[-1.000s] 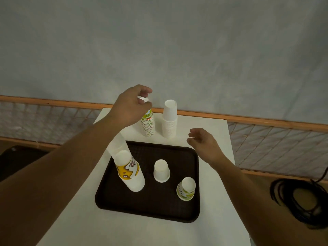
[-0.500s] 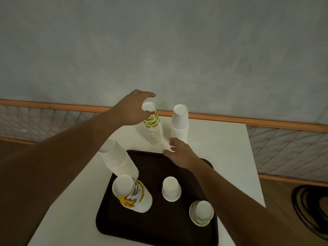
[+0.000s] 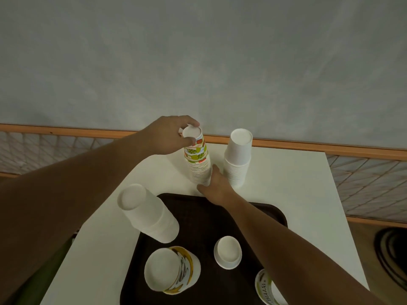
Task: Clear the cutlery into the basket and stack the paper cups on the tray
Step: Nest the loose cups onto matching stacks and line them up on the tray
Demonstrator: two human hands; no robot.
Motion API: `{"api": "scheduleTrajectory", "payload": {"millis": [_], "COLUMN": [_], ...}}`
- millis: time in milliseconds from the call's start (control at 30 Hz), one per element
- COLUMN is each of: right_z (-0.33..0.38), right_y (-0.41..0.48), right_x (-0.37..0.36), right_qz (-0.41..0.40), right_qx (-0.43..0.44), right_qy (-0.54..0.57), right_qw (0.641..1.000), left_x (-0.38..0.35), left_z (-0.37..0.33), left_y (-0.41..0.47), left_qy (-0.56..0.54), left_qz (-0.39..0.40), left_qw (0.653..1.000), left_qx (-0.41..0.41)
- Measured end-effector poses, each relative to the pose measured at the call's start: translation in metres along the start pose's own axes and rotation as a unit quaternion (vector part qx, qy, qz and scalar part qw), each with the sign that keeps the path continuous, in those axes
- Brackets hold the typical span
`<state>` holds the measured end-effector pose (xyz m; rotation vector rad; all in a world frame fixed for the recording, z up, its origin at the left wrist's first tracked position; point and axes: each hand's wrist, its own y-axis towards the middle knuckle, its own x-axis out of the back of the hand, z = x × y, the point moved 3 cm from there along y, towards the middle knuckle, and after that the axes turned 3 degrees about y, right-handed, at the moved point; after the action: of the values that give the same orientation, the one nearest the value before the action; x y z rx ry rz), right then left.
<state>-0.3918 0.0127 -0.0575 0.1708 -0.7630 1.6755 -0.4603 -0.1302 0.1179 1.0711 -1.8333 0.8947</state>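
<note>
I have my left hand (image 3: 169, 135) pinching the fruit-print cup stack (image 3: 196, 160) behind the tray (image 3: 273, 214), my right hand (image 3: 217, 186) gripping its base. Four stacks are on the tray; two remain off. No cutlery or basket is visible.

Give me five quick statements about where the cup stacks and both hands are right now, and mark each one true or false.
1. The left hand grips the top of the fruit-print cup stack. True.
2. The right hand is at the base of that same stack. True.
3. The fruit-print stack stands on the tray. False: it stands on the table, behind the tray.
4. The plain white stack beside it lies on its side. False: it stands upright, cups upside down.
5. Cups on the tray sit upside down. True: the small white cup and the yellow-print cup show their bases.
</note>
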Motion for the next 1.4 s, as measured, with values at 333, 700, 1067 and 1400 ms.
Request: {"api": "scheduleTrajectory", "payload": {"millis": [333,700,1067,1400], "right_z": [-0.001,0.004,0.035,0.057], "right_y": [0.032,0.031,-0.021,-0.135], "right_x": [-0.008,-0.016,0.002,0.074], "right_qz": [-0.07,-0.086,-0.113,-0.081], "right_qx": [-0.015,-0.001,0.091,0.169], "right_qy": [-0.007,-0.009,0.078,0.176], "right_qw": [0.997,0.996,0.986,0.966], "left_x": [0.007,0.011,0.06,0.075], "left_z": [0.004,0.003,-0.03,-0.119], "left_y": [0.006,-0.001,-0.041,-0.114], "left_qy": [-0.027,-0.029,-0.057,-0.185], "left_qz": [0.014,0.019,-0.038,-0.149], "left_qw": [1.0,0.999,0.997,0.971], "left_qx": [-0.003,-0.013,-0.032,-0.036]}}
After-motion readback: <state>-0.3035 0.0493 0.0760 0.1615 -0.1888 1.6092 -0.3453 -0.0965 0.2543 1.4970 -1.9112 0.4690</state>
